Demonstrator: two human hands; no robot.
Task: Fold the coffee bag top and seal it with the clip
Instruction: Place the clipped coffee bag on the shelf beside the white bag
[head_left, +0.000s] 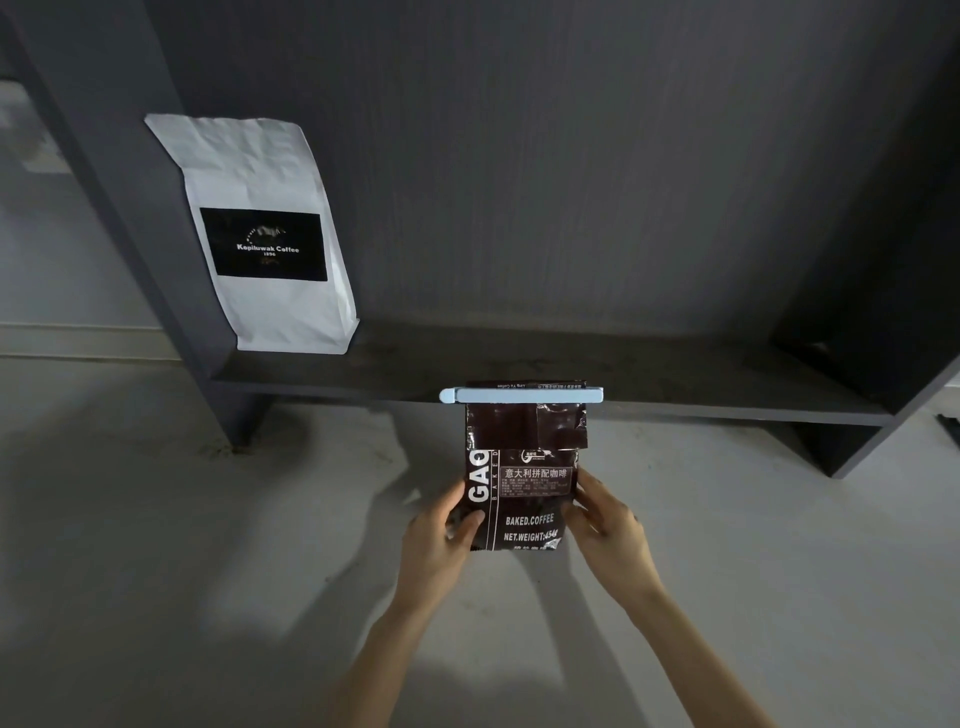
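A dark brown coffee bag (524, 499) with white lettering is held upright in the air, just in front of the shelf edge. Its top is folded over, and a long pale blue clip (521, 395) is clamped horizontally across the fold. My left hand (447, 525) grips the bag's lower left side, thumb on the front. My right hand (605, 514) holds the lower right side, fingers along the edge.
A dark grey shelf (649, 374) runs across behind the bag, with dark upright side panels. A white coffee bag (270, 234) with a black label stands at the shelf's left end, leaning on the back wall. Below lies a pale concrete floor (208, 545).
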